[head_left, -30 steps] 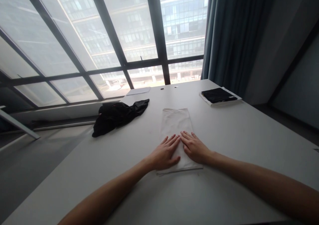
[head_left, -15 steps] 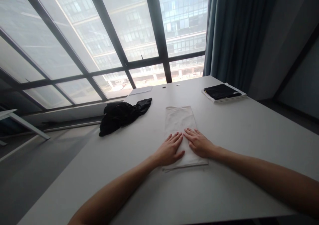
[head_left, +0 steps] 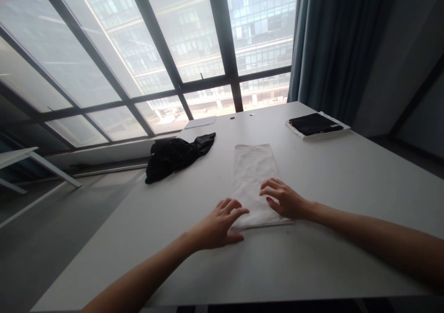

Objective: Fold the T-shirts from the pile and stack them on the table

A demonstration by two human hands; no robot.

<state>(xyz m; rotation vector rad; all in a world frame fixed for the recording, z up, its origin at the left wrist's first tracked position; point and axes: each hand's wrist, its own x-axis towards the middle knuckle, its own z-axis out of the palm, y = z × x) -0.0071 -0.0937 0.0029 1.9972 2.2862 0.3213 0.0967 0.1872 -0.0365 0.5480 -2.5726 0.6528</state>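
Observation:
A white cloth garment, folded into a long flat rectangle, lies on the white table in front of me. At its near left edge is my left hand, fingers apart and a little bent, thumb toward the near corner. My right hand hovers over the right side of the cloth, its fingers loosely curved and apart from the thumb. Neither hand holds anything. Whether the fingertips touch the fabric I cannot tell.
A crumpled black garment lies at the table's left edge. Folded black clothing rests on folded white cloth at the back right. A white sheet sits at the far left corner, near the windows. Dark curtains hang behind.
Both hands were flat on the cloth, close together. They have since lifted and spread apart, the left one moving left and nearer to me. The view has shifted slightly.

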